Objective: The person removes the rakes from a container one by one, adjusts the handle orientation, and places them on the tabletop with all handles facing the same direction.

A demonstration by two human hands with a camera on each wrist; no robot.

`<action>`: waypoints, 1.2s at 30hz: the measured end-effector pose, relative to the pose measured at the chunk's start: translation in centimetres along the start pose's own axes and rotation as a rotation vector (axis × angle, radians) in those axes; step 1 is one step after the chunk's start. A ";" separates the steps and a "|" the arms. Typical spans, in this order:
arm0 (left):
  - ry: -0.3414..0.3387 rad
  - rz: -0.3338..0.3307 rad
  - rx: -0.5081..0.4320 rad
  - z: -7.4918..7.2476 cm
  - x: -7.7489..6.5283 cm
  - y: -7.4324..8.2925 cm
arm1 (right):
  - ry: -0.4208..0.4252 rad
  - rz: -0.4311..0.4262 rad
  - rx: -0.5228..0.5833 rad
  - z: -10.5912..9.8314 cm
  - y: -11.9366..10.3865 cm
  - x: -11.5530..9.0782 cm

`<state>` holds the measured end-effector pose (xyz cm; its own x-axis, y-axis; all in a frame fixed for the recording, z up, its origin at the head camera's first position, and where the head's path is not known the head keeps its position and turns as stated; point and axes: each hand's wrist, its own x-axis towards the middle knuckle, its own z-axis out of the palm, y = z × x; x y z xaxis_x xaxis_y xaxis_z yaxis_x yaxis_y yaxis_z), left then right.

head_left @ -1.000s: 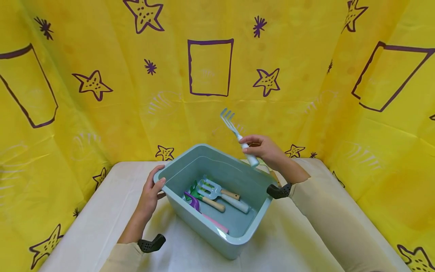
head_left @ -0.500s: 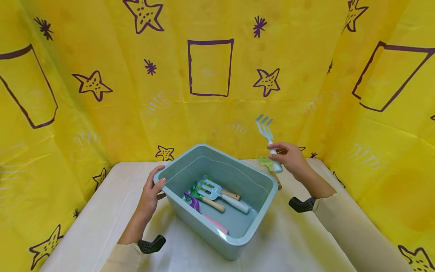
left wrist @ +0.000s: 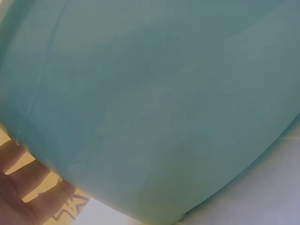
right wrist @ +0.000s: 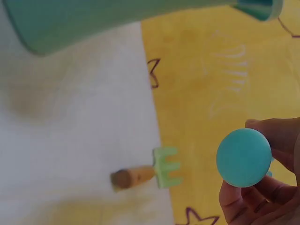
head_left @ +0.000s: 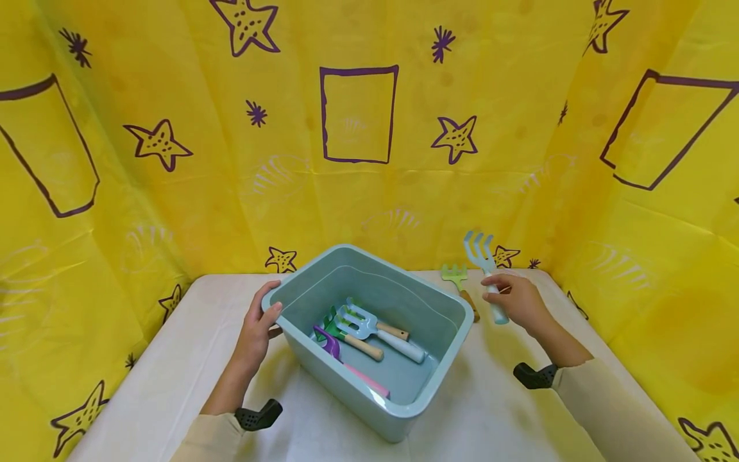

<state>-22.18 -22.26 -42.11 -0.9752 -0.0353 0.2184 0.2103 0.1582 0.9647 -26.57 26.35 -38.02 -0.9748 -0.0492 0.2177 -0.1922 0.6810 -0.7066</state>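
Observation:
My right hand (head_left: 518,305) pinches a pale blue hand rake (head_left: 492,292) by its handle, tines pointing up and away. In the right wrist view the round butt of that handle (right wrist: 243,157) faces the camera. Just left of it, a light green hand rake (head_left: 456,276) with a wooden handle lies on the table. My left hand (head_left: 254,333) grips the left corner of a grey-green bin (head_left: 430,401), thumb over the rim. Inside lie a pale blue garden fork (head_left: 398,344), a dark green tool (head_left: 360,346) with a wooden handle, and a purple tool (head_left: 330,345) with a pink handle.
Another wooden handle (head_left: 392,330) shows partly under the fork in the bin. The bin stands turned at an angle on the white-covered table (head_left: 231,292). Yellow cloth (head_left: 358,212) with star drawings encloses the back and both sides.
My right hand has carried the pale blue hand rake from above the bin's far rim to the right and lower, beside the light green rake. The left hand and the bin have stayed put.

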 end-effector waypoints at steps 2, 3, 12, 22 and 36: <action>0.000 0.000 0.003 0.0 0.0 0.0 | -0.003 0.007 -0.042 0.2 1.1 -0.2; 0.001 0.001 0.004 0.0 0.0 0.0 | -0.009 0.011 -0.060 0.3 1.7 -0.2; 0.005 0.001 0.014 0.0 0.0 -0.3 | -0.123 0.108 -0.151 1.1 5.7 -0.8; 0.010 -0.005 0.021 0.0 0.1 -0.6 | -0.162 0.123 -0.232 2.3 9.2 -0.4; 0.011 0.002 0.015 0.0 0.1 -0.4 | -0.194 0.101 -0.320 2.1 10.8 -1.7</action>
<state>-22.36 -22.38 -42.50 -0.9740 -0.0457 0.2221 0.2113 0.1728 0.9620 -27.20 32.25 -47.39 -0.9962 -0.0867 0.0049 -0.0790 0.8815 -0.4656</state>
